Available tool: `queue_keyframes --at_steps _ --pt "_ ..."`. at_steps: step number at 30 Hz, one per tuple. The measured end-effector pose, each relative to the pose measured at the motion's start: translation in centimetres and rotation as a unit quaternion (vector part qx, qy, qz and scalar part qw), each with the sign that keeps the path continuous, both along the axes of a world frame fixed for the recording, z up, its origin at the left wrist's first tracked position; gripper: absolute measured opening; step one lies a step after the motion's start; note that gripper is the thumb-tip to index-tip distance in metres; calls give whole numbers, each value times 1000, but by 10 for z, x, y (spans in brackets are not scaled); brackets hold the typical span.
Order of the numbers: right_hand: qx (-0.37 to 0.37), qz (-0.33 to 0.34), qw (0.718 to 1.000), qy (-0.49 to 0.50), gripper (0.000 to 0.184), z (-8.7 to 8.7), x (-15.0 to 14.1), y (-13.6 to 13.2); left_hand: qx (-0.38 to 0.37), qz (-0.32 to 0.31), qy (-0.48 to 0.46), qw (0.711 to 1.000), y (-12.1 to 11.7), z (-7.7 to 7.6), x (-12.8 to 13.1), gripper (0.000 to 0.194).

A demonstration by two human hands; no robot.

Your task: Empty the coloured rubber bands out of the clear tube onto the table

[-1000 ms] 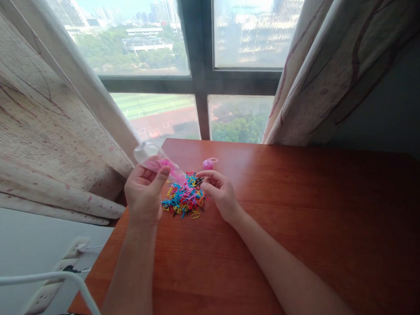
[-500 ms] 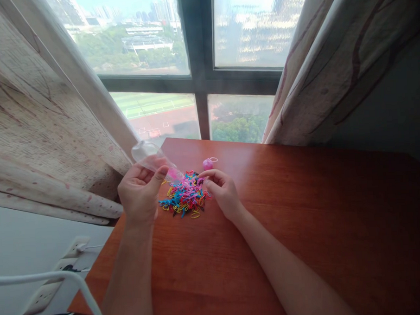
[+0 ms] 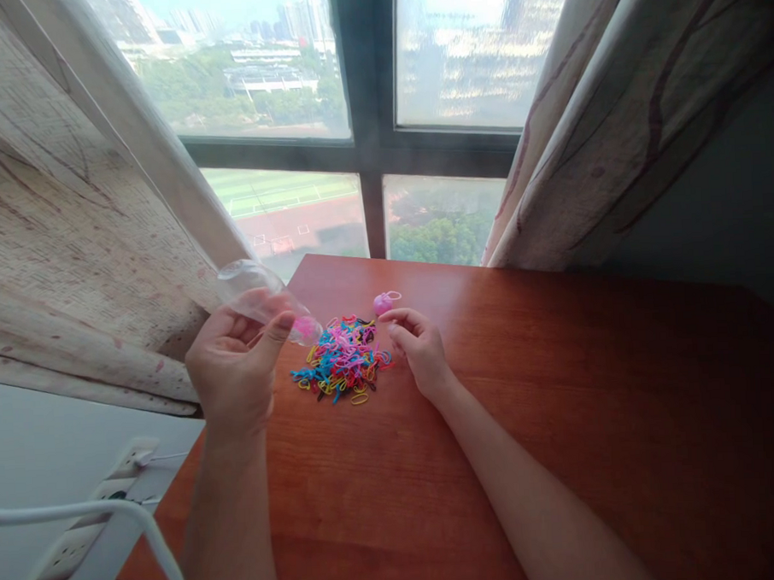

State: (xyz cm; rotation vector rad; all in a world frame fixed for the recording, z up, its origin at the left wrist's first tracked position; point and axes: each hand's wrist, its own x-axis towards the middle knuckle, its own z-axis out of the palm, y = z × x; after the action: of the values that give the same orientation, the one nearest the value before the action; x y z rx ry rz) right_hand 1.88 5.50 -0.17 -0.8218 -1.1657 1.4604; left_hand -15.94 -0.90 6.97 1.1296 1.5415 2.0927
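My left hand [image 3: 233,369] grips a clear plastic bottle [image 3: 259,297], tilted with its mouth down toward a pile of several small coloured rubber bands [image 3: 342,360] on the wooden table [image 3: 495,422]. A few pink bands remain near the bottle's mouth. My right hand [image 3: 418,344] hovers just right of the pile, fingers curled loosely with nothing visible in them. A small pink cap [image 3: 383,302] lies behind the pile.
The table stands against a window [image 3: 366,111] with curtains on both sides [image 3: 70,235]. A power strip [image 3: 101,508] and a white cable [image 3: 115,524] lie at the lower left, off the table's edge.
My left hand has drawn the bottle left and away from the pile, and more pink bands have dropped out. My right hand has shifted slightly right, off the pile.
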Motion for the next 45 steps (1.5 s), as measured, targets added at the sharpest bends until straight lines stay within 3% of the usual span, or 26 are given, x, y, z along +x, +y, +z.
queue_keyframes --at_steps 6,11,16,19,23,27,34,40,45 --pt "-11 5 1000 2 18 0 0 0 18 48 -11 999 0 1 -4 39" --pt "-3 9 1000 -3 18 -1 0 0 -3 -1 -33 999 2 1 -3 41" --pt "24 30 999 -11 18 6 -3 -8 -12 -2 -110 994 3 1 -6 37" --pt "62 94 993 -20 24 11 -11 -22 -31 -37 -176 983 3 1 -4 33" --pt "128 208 969 -40 54 13 -23 -41 -56 -78 -193 976 4 1 6 33" --pt "162 259 950 -67 72 13 -27 -48 -74 -86 -193 975 4 0 9 34" --pt "121 171 977 -52 32 12 -19 -38 -9 11 -149 989 4 0 -9 22" --pt "111 152 981 -51 23 10 -19 -35 14 38 -22 999 2 -3 0 32" --pt "116 153 979 -71 22 11 -20 -37 11 11 -17 1000 2 0 3 35"
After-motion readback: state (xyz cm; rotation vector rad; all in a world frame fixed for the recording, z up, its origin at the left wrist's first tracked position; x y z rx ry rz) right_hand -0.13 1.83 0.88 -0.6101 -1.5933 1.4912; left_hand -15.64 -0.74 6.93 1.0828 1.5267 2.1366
